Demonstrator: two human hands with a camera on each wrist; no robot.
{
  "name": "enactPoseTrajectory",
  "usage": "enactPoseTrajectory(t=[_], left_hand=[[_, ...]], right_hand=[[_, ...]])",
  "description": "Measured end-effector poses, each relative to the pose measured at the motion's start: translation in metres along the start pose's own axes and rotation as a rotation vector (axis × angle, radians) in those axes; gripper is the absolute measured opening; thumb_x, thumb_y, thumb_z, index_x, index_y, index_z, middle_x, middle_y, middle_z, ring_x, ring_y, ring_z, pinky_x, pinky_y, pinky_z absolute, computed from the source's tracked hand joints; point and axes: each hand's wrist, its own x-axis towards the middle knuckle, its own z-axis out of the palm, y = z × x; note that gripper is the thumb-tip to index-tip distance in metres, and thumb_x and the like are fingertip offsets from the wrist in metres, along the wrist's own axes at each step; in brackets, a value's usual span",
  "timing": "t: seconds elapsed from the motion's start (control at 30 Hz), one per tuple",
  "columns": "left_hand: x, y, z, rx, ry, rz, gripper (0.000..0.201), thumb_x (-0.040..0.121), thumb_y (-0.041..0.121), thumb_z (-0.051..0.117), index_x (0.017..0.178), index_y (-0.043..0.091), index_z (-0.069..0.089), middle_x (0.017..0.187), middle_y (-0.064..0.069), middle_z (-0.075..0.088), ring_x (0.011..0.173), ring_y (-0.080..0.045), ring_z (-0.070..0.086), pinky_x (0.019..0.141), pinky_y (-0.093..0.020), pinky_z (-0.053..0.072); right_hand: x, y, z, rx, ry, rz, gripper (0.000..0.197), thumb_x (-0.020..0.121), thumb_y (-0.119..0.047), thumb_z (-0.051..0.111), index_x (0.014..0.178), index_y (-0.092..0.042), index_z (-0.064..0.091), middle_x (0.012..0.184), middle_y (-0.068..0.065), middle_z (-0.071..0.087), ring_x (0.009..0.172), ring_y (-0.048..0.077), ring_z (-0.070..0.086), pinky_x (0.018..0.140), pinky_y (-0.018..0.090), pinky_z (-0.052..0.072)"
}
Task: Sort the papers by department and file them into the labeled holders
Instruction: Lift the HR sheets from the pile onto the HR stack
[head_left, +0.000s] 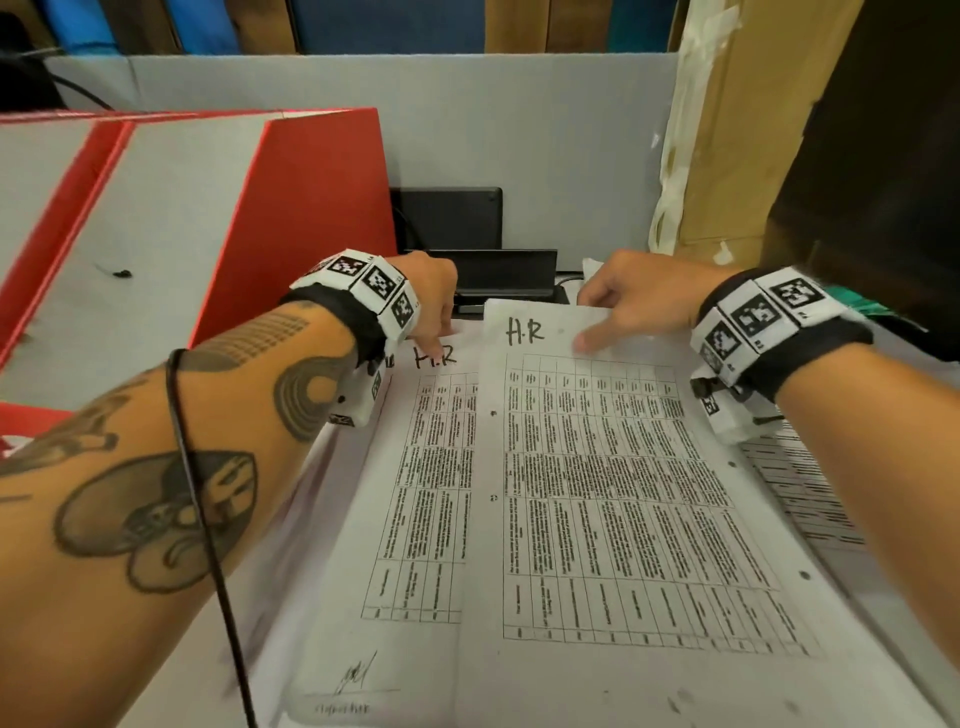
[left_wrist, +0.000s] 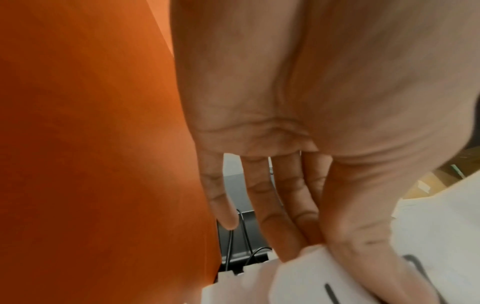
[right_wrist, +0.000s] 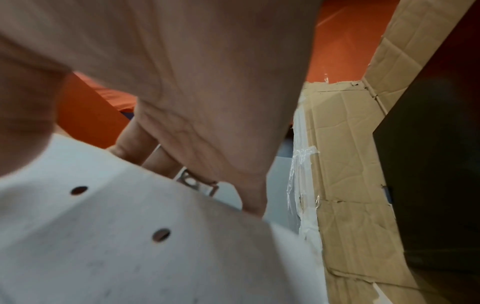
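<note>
While both hands pinch H.R papers (head_left: 597, 467) | left hand (head_left: 434, 296) | right hand (head_left: 639, 296) | red holder (head_left: 291, 208) left, cardboard (head_left: 727, 130) right

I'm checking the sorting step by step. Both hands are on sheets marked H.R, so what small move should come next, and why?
Probably slide the right sheet leftward onto the left sheet, squaring their top edges. Both read H.R, the right already overlaps the left, and the right hand and left hand each pinch a top edge.
</note>
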Motion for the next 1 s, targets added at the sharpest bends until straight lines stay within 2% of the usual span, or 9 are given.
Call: enactPoseTrajectory(t=[0.13, 0.3, 0.4, 0.5, 0.63, 0.7, 0.77, 0.83, 1.0], left_hand=[[-0.005, 0.001, -0.003, 0.0, 0.056, -0.01, 0.033, 0.085, 0.031, 0.083, 0.112, 0.013, 0.077, 0.101, -0.002, 0.075, 0.094, -0.025, 0.07, 0.091, -0.042, 0.06], [-0.016, 0.011, -0.015, 0.022, 0.22, -0.041, 0.026, 0.086, 0.033, 0.081, 0.094, 0.014, 0.067, 0.08, -0.003, 0.064, 0.068, -0.022, 0.062, 0.064, -0.038, 0.055], [-0.019, 0.015, -0.019, -0.092, 0.276, 0.061, 0.009, 0.091, 0.022, 0.072, 0.097, 0.018, 0.076, 0.081, 0.001, 0.068, 0.073, -0.02, 0.064, 0.067, -0.034, 0.054], [-0.023, 0.016, -0.024, -0.35, 0.241, 0.209, 0.021, 0.091, 0.014, 0.068, 0.086, 0.031, 0.079, 0.078, 0.015, 0.075, 0.082, -0.007, 0.07, 0.079, -0.024, 0.058], [-0.021, 0.011, -0.023, -0.621, 0.139, 0.206, 0.028, 0.106, 0.033, 0.053, 0.101, 0.025, 0.08, 0.084, 0.008, 0.08, 0.081, -0.009, 0.077, 0.081, -0.028, 0.06], [-0.011, 0.005, -0.016, -0.501, 0.038, 0.13, 0.025, 0.106, 0.029, 0.051, 0.104, 0.023, 0.076, 0.094, 0.004, 0.08, 0.085, -0.014, 0.077, 0.083, -0.034, 0.058], [-0.003, 0.0, -0.009, -0.225, -0.095, 0.082, 0.017, 0.091, 0.032, 0.072, 0.108, 0.029, 0.076, 0.109, 0.006, 0.077, 0.097, -0.016, 0.073, 0.088, -0.034, 0.057], [0.001, -0.002, -0.001, -0.037, -0.218, 0.06, 0.046, 0.077, 0.042, 0.087, 0.119, 0.03, 0.074, 0.115, 0.008, 0.072, 0.105, -0.016, 0.068, 0.095, -0.036, 0.054], [-0.001, -0.001, 0.009, -0.045, -0.122, 0.056, 0.059, 0.075, 0.036, 0.091, 0.125, 0.015, 0.068, 0.111, 0.002, 0.07, 0.102, -0.021, 0.067, 0.085, -0.034, 0.053]], right_hand=[[-0.001, -0.011, 0.006, 0.015, 0.049, -0.048, 0.021, 0.086, -0.037, 0.082, 0.091, -0.018, 0.079, 0.092, 0.005, 0.077, 0.088, 0.023, 0.072, 0.084, 0.044, 0.06], [0.005, -0.025, 0.011, -0.023, 0.199, -0.072, 0.017, 0.084, -0.033, 0.082, 0.089, -0.018, 0.076, 0.1, 0.0, 0.076, 0.091, 0.019, 0.07, 0.082, 0.041, 0.059], [0.007, -0.033, 0.014, 0.016, 0.245, -0.071, 0.012, 0.082, -0.03, 0.084, 0.08, -0.026, 0.073, 0.106, -0.007, 0.076, 0.092, 0.015, 0.07, 0.08, 0.034, 0.058], [0.007, -0.035, 0.015, 0.014, 0.262, -0.071, 0.022, 0.076, -0.025, 0.087, 0.072, -0.019, 0.067, 0.091, 0.001, 0.074, 0.085, 0.021, 0.069, 0.073, 0.034, 0.056], [0.003, -0.02, 0.011, 0.029, 0.207, -0.031, 0.037, 0.069, -0.009, 0.091, 0.084, -0.022, 0.06, 0.092, 0.002, 0.072, 0.087, 0.024, 0.071, 0.075, 0.039, 0.06], [-0.003, -0.01, 0.006, 0.06, 0.174, -0.001, 0.047, 0.069, -0.006, 0.091, 0.099, -0.025, 0.061, 0.099, -0.003, 0.072, 0.091, 0.017, 0.071, 0.076, 0.035, 0.06], [-0.01, -0.005, -0.001, 0.037, 0.144, 0.003, 0.045, 0.073, -0.006, 0.089, 0.106, -0.028, 0.067, 0.099, -0.007, 0.071, 0.092, 0.011, 0.069, 0.078, 0.031, 0.058], [-0.013, -0.001, -0.007, -0.003, 0.129, -0.003, 0.037, 0.075, -0.006, 0.088, 0.105, -0.025, 0.078, 0.096, -0.005, 0.077, 0.09, 0.016, 0.073, 0.085, 0.04, 0.061], [-0.017, -0.001, -0.01, 0.019, 0.107, 0.009, 0.033, 0.078, -0.006, 0.086, 0.106, -0.023, 0.081, 0.095, -0.005, 0.08, 0.087, 0.015, 0.076, 0.085, 0.041, 0.063]])
